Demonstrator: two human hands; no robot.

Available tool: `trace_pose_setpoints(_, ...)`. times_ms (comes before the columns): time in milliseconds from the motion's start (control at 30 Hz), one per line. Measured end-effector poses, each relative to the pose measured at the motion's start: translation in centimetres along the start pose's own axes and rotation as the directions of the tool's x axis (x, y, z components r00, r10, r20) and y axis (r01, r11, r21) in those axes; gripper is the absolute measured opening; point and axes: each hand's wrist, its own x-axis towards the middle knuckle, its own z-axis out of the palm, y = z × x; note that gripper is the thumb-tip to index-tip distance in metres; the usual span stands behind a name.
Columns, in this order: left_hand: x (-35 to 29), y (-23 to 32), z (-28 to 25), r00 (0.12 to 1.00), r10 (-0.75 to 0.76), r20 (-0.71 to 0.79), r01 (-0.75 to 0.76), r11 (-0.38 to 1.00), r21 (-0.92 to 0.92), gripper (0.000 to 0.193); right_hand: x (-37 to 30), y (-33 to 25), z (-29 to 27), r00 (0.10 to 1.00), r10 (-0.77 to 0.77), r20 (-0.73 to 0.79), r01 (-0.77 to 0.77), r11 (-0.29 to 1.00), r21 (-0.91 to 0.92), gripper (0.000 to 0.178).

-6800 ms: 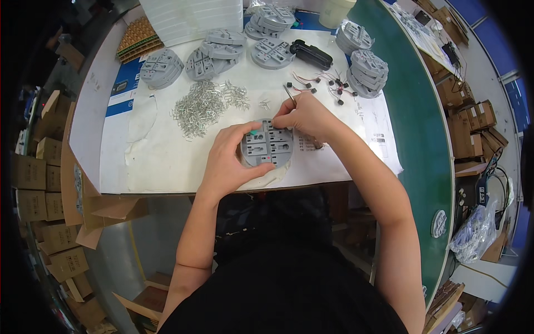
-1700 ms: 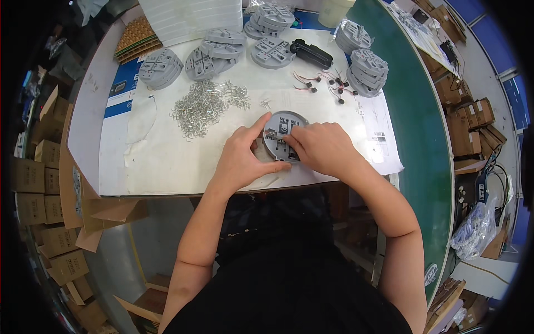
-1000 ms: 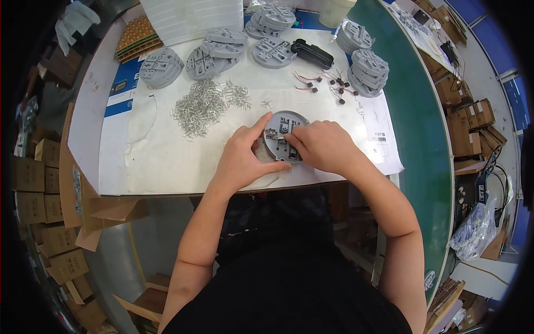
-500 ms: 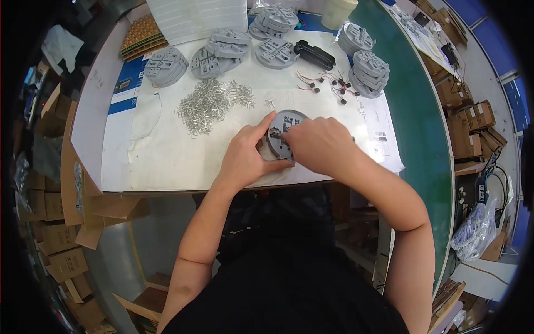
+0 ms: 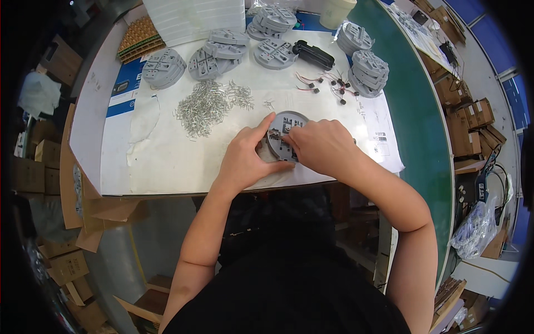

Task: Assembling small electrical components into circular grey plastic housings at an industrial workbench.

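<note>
A round grey plastic housing (image 5: 287, 121) with dark slots stands tilted at the near middle of the table. My left hand (image 5: 246, 157) grips it by its left rim, thumb below and forefinger above. My right hand (image 5: 322, 146) is closed over the housing's right part, its fingertips pinched together at the face. Whatever they pinch is too small or hidden to make out. Just beyond the housing lie a few loose metal pins (image 5: 269, 104). Farther left is a large heap of small silvery bent metal pins (image 5: 203, 108).
Stacks of grey round housings (image 5: 163, 68) line the back, with more stacks (image 5: 369, 73) at the right. Between them lies a black elongated device (image 5: 314, 54). Small black parts with red wires (image 5: 341, 89) are scattered near it. A white foam block (image 5: 196, 21) stands behind.
My right hand's fingertips have shifted slightly on the housing's face, showing more of it. My left hand keeps its hold. The view has moved a little.
</note>
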Motion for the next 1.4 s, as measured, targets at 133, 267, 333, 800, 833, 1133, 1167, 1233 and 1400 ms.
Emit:
trace_pose_setpoints(133, -0.9, 0.1, -0.3, 0.999, 0.024, -0.032, -0.023, 0.999, 0.026, 0.110, 0.0, -1.0, 0.0, 0.996, -0.074, -0.052, 0.073, 0.997, -0.019, 0.036)
trace_pose_setpoints(267, -0.8, -2.2, -0.4, 0.974, 0.224, 0.021, -0.225, 0.969, 0.101, 0.109, -0.4, 1.3, 2.1, 0.995, -0.024, -0.093, 0.032, 0.996, 0.081, 0.027)
trace_pose_setpoints(333, -1.1, -2.7, -0.6, 0.974, 0.224, 0.036, -0.225, 0.974, 0.013, 0.097, -1.6, 3.0, 2.6, 0.996, 0.063, -0.065, -0.024, 0.879, 0.476, 0.026)
trace_pose_setpoints(800, -1.8, -0.5, -1.4, 0.970, -0.028, -0.242, 0.002, 0.994, -0.107, 0.035, -7.5, 13.9, -0.5, 0.370, 0.577, -0.728, -0.100, 0.804, 0.587, 0.036)
trace_pose_setpoints(833, -2.1, -0.5, -1.7, 0.955, -0.221, -0.199, 0.154, 0.940, -0.304, 0.030, -9.3, 19.3, -0.2, 0.287, 0.682, -0.672, -0.130, 0.723, 0.678, 0.031)
trace_pose_setpoints(1133, -2.6, -3.2, -2.8, 0.963, -0.168, -0.210, 0.096, 0.945, -0.313, 0.023, -19.6, 39.5, 5.2, 0.031, 0.628, -0.778, -0.949, 0.262, 0.174, 0.032)
trace_pose_setpoints(1167, -2.8, -3.3, -2.8, 0.965, -0.156, -0.209, 0.096, 0.957, -0.273, 0.023, -16.8, 37.1, 3.6, 0.177, 0.671, -0.720, -0.771, 0.549, 0.323, 0.029)
trace_pose_setpoints(1233, -2.4, -3.1, -2.6, 0.969, -0.122, -0.216, 0.069, 0.969, -0.239, 0.023, -10.4, 30.4, -0.6, 0.476, 0.642, -0.601, -0.379, 0.767, 0.519, 0.026)
trace_pose_setpoints(1400, -2.8, -3.0, -2.6, 0.966, -0.059, -0.251, -0.002, 0.971, -0.238, 0.023, -1.9, 21.9, -5.0, 0.693, 0.592, -0.411, -0.404, 0.791, 0.459, 0.022)
